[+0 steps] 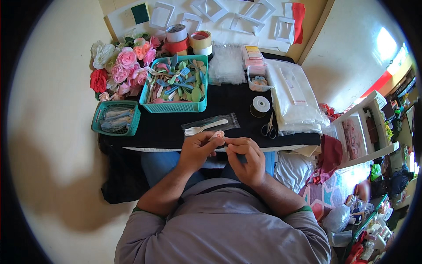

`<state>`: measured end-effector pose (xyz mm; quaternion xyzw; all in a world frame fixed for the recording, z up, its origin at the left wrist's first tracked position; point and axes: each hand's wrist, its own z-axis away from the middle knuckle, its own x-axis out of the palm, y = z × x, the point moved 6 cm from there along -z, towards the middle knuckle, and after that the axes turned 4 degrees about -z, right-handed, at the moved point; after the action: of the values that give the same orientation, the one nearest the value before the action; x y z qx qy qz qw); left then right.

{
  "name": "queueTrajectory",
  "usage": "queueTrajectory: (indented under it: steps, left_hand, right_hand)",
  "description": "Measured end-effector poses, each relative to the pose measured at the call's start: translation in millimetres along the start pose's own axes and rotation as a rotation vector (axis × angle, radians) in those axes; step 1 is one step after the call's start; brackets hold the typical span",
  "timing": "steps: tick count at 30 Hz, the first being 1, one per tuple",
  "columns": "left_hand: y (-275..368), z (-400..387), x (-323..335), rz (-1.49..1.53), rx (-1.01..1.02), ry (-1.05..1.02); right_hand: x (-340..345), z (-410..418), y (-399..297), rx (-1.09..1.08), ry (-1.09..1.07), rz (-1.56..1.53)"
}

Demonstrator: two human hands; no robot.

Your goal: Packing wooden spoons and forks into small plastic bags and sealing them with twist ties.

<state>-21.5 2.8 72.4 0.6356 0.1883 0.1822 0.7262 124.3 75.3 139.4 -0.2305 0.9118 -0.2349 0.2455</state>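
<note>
My left hand pinches a small rounded pink-and-white piece, perhaps a tag, above the table's front edge. The fingertips of my right hand meet its right side; whether they grip something thin is too small to tell. Just beyond my hands, a white plastic fork and another pale utensil with a long handle lie together on a clear plastic sleeve. Scissors with dark handles rest to the right, below a ribbon spool with a white face.
A teal basket holds many coloured plastic utensils; a smaller teal basket holds wrapped ones. Artificial flowers, tape rolls, clear bags, a plastic tub and stacked plastic packaging line the black-covered table.
</note>
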Motion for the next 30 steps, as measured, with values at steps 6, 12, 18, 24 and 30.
queueTrajectory:
  steps: [6,12,18,24,30]
  left_hand:
    - [16,31,7,0.085,0.122,-0.027]
    - [25,45,10,0.049,0.204,-0.025]
    - [26,52,18,-0.012,0.328,-0.056]
    - [23,54,23,-0.099,0.365,-0.101]
    - [20,60,25,-0.094,0.434,-0.057]
  right_hand:
    - [1,4,-29,-0.078,-0.008,0.115]
    - [0,7,-45,-0.142,-0.009,0.23]
    - [-5,4,-43,-0.072,-0.012,0.248]
    - [-9,7,-35,0.024,-0.02,0.229]
    - [-6,12,-30,0.059,-0.01,0.162]
